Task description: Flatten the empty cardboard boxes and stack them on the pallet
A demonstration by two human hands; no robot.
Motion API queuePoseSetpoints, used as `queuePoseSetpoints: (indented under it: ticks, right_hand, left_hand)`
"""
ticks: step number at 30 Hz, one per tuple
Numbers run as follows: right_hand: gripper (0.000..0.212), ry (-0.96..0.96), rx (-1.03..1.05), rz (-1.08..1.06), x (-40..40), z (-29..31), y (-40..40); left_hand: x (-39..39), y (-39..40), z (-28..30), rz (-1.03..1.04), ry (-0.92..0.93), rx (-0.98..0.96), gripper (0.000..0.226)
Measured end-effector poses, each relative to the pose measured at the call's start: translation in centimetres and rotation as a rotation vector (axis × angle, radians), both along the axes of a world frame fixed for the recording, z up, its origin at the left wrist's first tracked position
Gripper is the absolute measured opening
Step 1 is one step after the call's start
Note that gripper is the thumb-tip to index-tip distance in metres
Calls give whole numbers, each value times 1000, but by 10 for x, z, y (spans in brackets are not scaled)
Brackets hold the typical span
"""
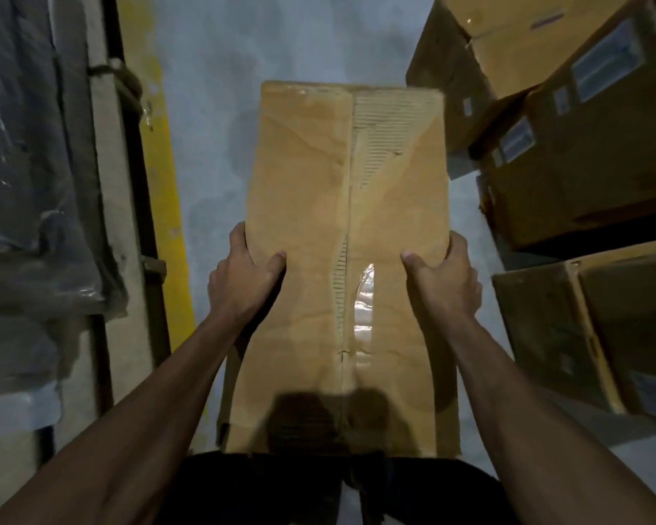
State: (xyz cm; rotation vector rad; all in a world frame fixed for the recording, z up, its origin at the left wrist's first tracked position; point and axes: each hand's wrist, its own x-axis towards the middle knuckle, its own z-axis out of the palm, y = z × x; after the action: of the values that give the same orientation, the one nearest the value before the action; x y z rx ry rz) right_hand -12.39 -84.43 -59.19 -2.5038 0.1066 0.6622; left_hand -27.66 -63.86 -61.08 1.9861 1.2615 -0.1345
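Head view: cardboard box, centre frame, appears flattened; left hand and right hand grip its edges, thumbs on top; stacking remains.

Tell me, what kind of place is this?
Probably a warehouse or stockroom: brown cardboard boxes with labels are stacked on the right, a yellow painted line runs along the grey concrete floor, and plastic-wrapped dark goods sit on the left.

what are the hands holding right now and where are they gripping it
Both hands hold one cardboard box by its long side edges: the left hand on the left edge, the right hand on the right, thumbs on top.
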Motion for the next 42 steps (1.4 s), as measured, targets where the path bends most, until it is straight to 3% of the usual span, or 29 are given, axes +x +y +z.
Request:
queuePoseSetpoints:
  ticks: [9, 17, 29, 38, 42]
  right_hand:
    - [68, -110, 8, -7, -12, -27, -5]
    - [68, -46, 7, 45, -62, -18, -40]
    - [68, -13, 20, -123, -183, -13, -99]
    - [67, -112, 43, -168, -190, -38, -103]
    - [68, -143, 61, -167, -175, -39, -98]
  left_hand:
    - [-11, 2, -33, -54, -173, 66, 64]
    - [-50, -14, -29, -7, -250, -54, 62]
    - [-170, -72, -35, 62, -407, -379, 58]
    - [-160, -70, -47, 66, -499, -513, 41]
    - [-145, -59, -46, 28, -512, -572, 53]
